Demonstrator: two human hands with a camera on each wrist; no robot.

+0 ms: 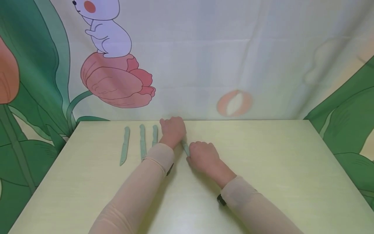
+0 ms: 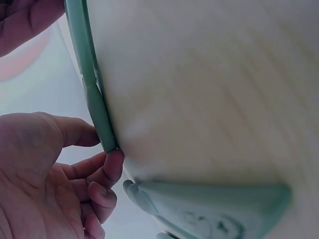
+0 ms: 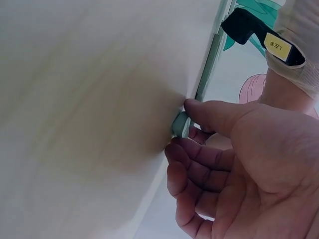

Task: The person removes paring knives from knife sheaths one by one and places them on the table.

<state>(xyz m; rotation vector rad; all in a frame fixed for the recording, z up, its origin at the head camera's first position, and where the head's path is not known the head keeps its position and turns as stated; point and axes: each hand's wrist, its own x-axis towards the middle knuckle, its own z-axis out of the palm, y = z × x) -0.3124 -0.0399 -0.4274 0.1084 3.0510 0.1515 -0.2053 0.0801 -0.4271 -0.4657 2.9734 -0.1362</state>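
Observation:
A pale green knife [image 1: 185, 148] lies slantwise on the table between the two hands, mostly covered by them in the head view. My left hand [image 1: 174, 130] pinches its far end between thumb and fingers, as the left wrist view shows on the green knife [image 2: 99, 114]. The near end is pinched by my right hand [image 1: 204, 156]; in the right wrist view the knife's tip end [image 3: 180, 124] shows between thumb and fingers. To the left, three similar green knives [image 1: 125, 146] lie side by side, the third partly hidden behind my left forearm.
The light wooden table [image 1: 277, 169] reaches back to a printed curtain [image 1: 190, 65] with flowers and a white animal. A black wrist strap [image 3: 249, 30] with a yellow label shows on the left wrist. Another green knife [image 2: 214, 209] lies close beside the left hand.

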